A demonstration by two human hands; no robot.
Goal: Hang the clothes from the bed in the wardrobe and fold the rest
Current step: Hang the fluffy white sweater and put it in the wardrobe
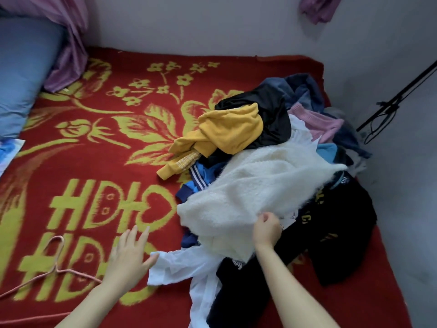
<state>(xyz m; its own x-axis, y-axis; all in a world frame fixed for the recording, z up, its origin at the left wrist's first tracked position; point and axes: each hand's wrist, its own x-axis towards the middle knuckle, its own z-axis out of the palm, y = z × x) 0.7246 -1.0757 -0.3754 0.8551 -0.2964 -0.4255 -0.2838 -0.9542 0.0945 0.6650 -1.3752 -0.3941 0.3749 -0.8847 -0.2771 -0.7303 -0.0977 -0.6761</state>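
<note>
A person's right hand (267, 229) pinches the near edge of a fluffy white sweater (255, 192) (soft, light, probably best lifted by the shoulders) atop the pile (272, 110) at 3 o'clock on the bed (118, 162); the left hand (128, 253) hovers released.

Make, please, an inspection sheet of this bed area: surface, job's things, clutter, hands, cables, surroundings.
Surface: red blanket with yellow flower pattern covers the bed.
Job's things: clothes heaped at right, fluffy white sweater on top, yellow garment behind it, white shirt and black printed garment nearer; pink hanger lies at left.
Clutter: blue pillow and purple cloth at far left.
Hands: left hand open beside the white shirt; right hand grips the sweater's edge.
Cables: cable loop hangs on a black stand at right.
Surroundings: grey walls on two sides.
</note>
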